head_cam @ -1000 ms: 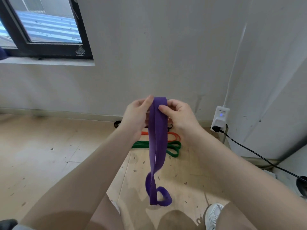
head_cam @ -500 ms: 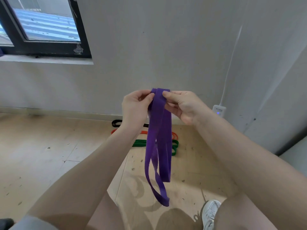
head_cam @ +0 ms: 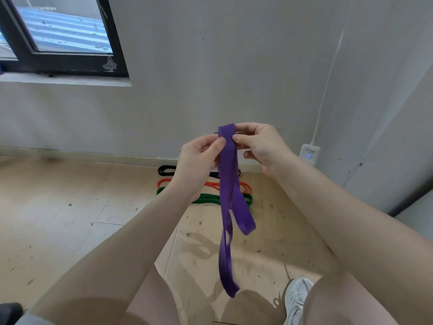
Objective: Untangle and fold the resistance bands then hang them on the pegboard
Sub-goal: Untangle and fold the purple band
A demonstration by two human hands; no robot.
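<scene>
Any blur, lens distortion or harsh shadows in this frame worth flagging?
Head view: wide-angle bending bows the black-framed window and wall edges; the hanging purple resistance band smears at its lowest loop; soft shadows of arms and band fall on the wooden floor; both hands stay sharp.

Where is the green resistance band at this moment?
In the head view, the green resistance band lies on the floor near the wall, just in front of the orange band and partly hidden behind the left hand and the hanging purple band.

Purple band [head_cam: 228, 184] between both hands
</scene>
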